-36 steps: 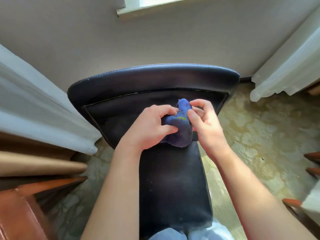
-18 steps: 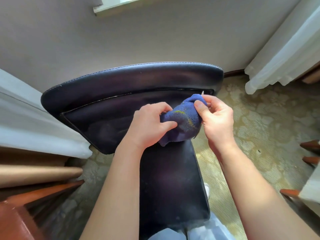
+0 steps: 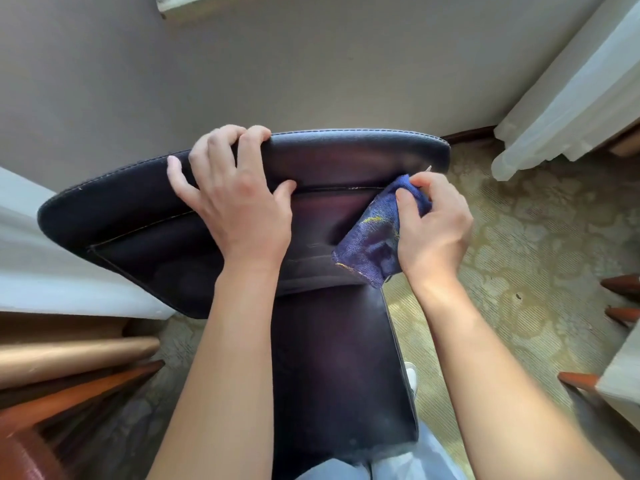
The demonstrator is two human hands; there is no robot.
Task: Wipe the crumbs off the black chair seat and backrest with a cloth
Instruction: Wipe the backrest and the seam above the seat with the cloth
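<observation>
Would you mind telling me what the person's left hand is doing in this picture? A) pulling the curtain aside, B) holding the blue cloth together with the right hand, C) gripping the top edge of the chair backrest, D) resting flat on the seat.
C: the left hand curls its fingers over the top edge of the backrest, while the right hand alone holds the blue cloth.

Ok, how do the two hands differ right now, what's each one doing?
The left hand grips the top edge of the backrest, fingers curled over it; the right hand pinches the blue cloth instead. The left hand holds no cloth and sits near the backrest's middle; the right hand is at its right end, with the cloth against the leather. Both hands are bare and at the chair's backrest.
</observation>
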